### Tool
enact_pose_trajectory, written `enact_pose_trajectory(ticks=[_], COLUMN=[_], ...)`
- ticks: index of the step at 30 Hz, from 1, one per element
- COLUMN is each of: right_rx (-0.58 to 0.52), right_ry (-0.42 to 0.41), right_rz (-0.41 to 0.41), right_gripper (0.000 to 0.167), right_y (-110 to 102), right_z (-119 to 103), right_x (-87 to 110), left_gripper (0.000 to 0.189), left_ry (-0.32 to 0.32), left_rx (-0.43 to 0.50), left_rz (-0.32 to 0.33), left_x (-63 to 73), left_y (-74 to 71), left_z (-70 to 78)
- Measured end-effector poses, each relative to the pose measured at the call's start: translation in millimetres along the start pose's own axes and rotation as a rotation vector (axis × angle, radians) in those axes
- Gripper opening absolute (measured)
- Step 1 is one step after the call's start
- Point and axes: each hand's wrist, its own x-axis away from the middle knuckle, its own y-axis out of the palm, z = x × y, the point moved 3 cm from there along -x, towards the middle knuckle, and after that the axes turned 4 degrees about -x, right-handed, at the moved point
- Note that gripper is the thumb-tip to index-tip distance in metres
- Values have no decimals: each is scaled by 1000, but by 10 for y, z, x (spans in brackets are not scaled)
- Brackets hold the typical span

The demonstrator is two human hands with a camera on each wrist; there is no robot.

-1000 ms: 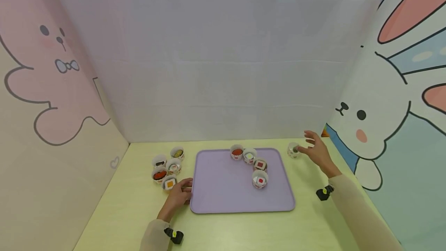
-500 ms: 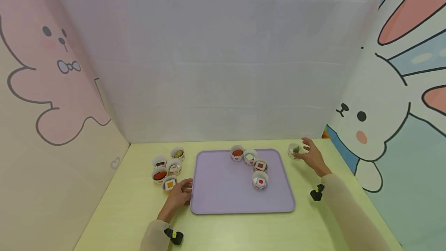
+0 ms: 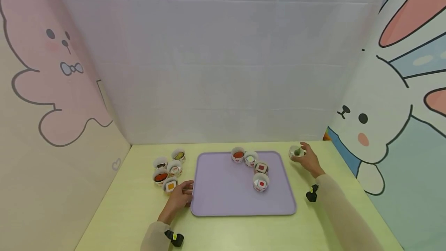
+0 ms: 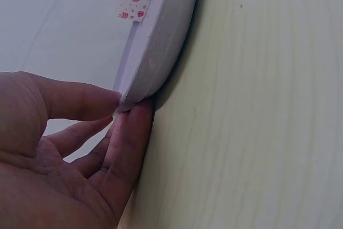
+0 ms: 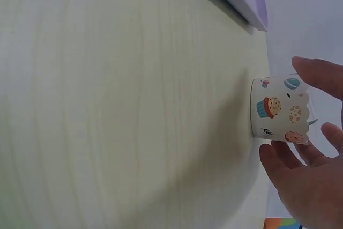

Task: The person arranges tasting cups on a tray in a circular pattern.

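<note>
A lilac tray (image 3: 226, 200) lies flat on the table. My left hand (image 3: 178, 198) pinches its left rim; in the left wrist view the thumb is on top and the fingers sit under the outer side. Beyond the tray's back right corner, my right hand (image 3: 309, 162) grips a small white paper baking cup (image 5: 276, 111) printed with cupcakes. The thumb is on one side and the fingers on the other. Something green stands in this cup, mostly hidden. It rests upright on the table.
On the tray stand several similar cups, such as a front one (image 3: 261, 186) with a white and red filling. Left of the tray, more cups cluster, among them one with red filling (image 3: 160, 176). Printed walls stand left and right, a white wall (image 3: 223, 69) behind.
My right hand has lowered and moved left, its fingers closing around the cup at the right. The left hand keeps its place on the tray. The view tilts slightly.
</note>
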Motion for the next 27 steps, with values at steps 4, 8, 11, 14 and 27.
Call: enact_pose_trajectory(ticks=[4, 8, 11, 14, 27], right_rx=[-16, -12, 5, 18, 46], right_ry=[8, 21, 26, 20, -10], right_rz=[6, 25, 35, 41, 68], right_gripper=[90, 88, 84, 81, 76], right_y=[11, 17, 21, 27, -20], right_z=[33, 53, 72, 93, 16], right_x=[-22, -54, -69, -77, -9], left_gripper=[54, 54, 55, 55, 56], left_ry=[-6, -1, 0, 1, 0], left_rx=[3, 1, 2, 3, 10], left_rz=[-1, -4, -5, -2, -2], left_x=[-5, -15, -8, 3, 3], left_y=[-5, -7, -1, 8, 6], left_z=[5, 12, 12, 6, 2])
